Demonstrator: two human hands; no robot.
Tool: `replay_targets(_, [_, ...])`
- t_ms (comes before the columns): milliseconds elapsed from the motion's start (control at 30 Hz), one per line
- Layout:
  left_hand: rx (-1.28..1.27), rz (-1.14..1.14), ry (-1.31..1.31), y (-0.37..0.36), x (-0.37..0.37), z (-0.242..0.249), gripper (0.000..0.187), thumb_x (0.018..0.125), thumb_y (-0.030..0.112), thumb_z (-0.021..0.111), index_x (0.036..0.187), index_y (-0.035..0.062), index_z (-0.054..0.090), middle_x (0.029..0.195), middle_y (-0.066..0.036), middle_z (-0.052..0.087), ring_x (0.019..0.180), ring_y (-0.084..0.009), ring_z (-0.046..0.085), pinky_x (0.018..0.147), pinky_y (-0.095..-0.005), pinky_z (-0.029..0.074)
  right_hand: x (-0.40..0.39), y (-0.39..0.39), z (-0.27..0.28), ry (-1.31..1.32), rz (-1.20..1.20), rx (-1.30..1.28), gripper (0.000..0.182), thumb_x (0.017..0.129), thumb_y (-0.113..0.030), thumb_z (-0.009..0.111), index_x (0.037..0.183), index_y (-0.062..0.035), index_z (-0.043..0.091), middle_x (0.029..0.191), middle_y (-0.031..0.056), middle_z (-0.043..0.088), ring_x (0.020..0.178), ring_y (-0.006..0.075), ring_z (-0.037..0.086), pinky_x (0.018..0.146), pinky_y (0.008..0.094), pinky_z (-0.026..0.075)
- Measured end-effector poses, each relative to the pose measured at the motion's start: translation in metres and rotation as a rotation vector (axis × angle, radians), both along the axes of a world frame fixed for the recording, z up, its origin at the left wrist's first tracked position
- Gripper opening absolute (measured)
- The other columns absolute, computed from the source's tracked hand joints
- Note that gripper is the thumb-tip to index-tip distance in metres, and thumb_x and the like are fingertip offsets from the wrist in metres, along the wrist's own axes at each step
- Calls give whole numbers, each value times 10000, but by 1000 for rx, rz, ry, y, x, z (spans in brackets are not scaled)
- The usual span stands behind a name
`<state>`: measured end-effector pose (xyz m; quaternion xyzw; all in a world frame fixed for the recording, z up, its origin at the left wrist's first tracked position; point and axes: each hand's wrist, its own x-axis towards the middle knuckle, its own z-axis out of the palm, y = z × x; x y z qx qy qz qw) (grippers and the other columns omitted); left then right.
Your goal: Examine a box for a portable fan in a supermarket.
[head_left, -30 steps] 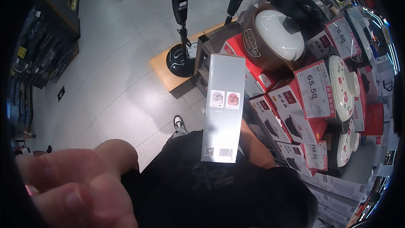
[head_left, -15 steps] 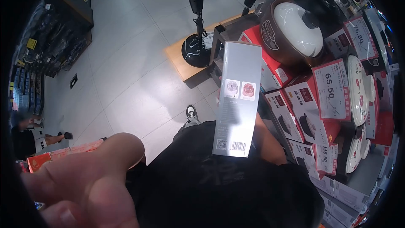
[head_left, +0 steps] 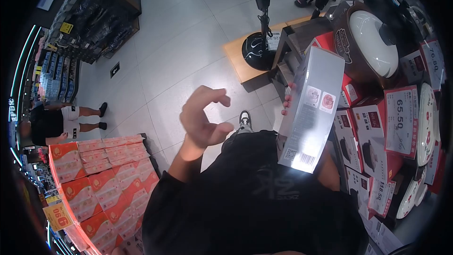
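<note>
A tall silver-grey box with two small fan pictures and a barcode stands upright in front of my body, right of centre. Around its far side wraps my right hand, whose fingertips show at the box's left edge; the rest of that hand is hidden behind it. My left hand is raised left of the box, apart from it, with fingers curved and a gap between thumb and fingers. Nothing is in it.
At right, a brown pot with a white lid sits on red boxes beside price signs. A black stand base rests on a wooden platform. Red-and-white packs are stacked lower left. Another person stands far left.
My left hand has moved away from the lower left foreground toward the middle. The view has shifted, and the box shows further right, more tilted, with my right fingertips more visible.
</note>
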<state>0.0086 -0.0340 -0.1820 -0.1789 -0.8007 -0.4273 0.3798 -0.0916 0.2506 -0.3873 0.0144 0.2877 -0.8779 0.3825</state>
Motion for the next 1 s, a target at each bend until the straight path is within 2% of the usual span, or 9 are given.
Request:
replay_targets(100, [26, -130, -381, 11, 7, -39, 739, 749, 532, 689, 1190, -36, 518, 915, -125, 625, 783, -206, 611, 689, -301, 469, -3, -7, 20, 80, -3, 63, 791, 860, -531, 524, 1393, -5, 269, 1158, 190, 517, 1051, 277, 550, 932, 440, 454])
replay_targets(200, [49, -285, -452, 27, 13, -47, 913, 657, 569, 734, 1275, -46, 466, 1146, -173, 593, 937, -247, 610, 800, -336, 477, -10, -23, 52, 309, -14, 219, 775, 872, -535, 508, 1392, -11, 276, 1173, 187, 514, 1068, 275, 543, 937, 440, 450])
replay_targets(267, [35, -314, -428, 36, 11, -45, 925, 645, 554, 750, 1280, -51, 459, 1163, -180, 587, 961, -260, 610, 826, -345, 476, -13, -32, 74, 528, -33, 345, 764, 879, -538, 498, 1391, -14, 281, 1182, 185, 512, 1079, 273, 539, 941, 440, 447])
replay_targets(300, [8, -317, -382, 40, 9, -41, 937, 633, 539, 765, 1285, -56, 451, 1179, -187, 581, 985, -273, 609, 851, -353, 475, -14, -36, 91, 516, -48, 357, 764, 879, -538, 498, 1391, -14, 281, 1182, 185, 512, 1079, 273, 539, 941, 440, 447])
replay_targets(367, [27, -325, -381, 45, 8, -36, 924, 599, 492, 802, 1258, -69, 478, 1179, -200, 581, 1020, -290, 603, 881, -358, 468, -19, -57, 144, -407, -129, 274, 714, 867, -610, 468, 1337, -75, 416, 1245, 108, 506, 1121, 219, 511, 917, 385, 460])
replay_targets(400, [-2, -288, -356, 47, 8, -34, 873, 590, 429, 818, 1247, -51, 503, 1178, -177, 586, 1009, -278, 600, 868, -346, 471, -7, -63, 174, -83, -165, 422, 788, 839, -703, 398, 1346, -101, 417, 1276, 109, 491, 1153, 227, 489, 931, 388, 450])
replay_targets(500, [-31, -217, -322, 48, 9, -33, 751, 598, 294, 834, 1208, -38, 550, 1168, -153, 596, 1002, -265, 598, 853, -329, 481, -38, -59, 85, -76, -28, 92, 773, 843, -692, 407, 1345, -105, 427, 1293, 110, 486, 1153, 236, 492, 938, 385, 444])
replay_targets(700, [18, -234, -309, 52, 11, -23, 677, 613, 218, 826, 1183, -42, 569, 1163, -158, 596, 995, -254, 604, 835, -312, 495, -46, -64, 65, -102, 2, -54, 770, 837, -698, 412, 1333, -110, 449, 1295, 110, 485, 1159, 242, 489, 935, 396, 446])
replay_targets(1000, [12, -245, -283, 53, 10, -23, 662, 604, 179, 822, 1176, -42, 574, 1152, -162, 596, 990, -256, 605, 827, -313, 499, -44, -60, 75, -72, -11, -2, 789, 829, -706, 415, 1346, -110, 432, 1300, 118, 484, 1162, 246, 493, 914, 395, 464])
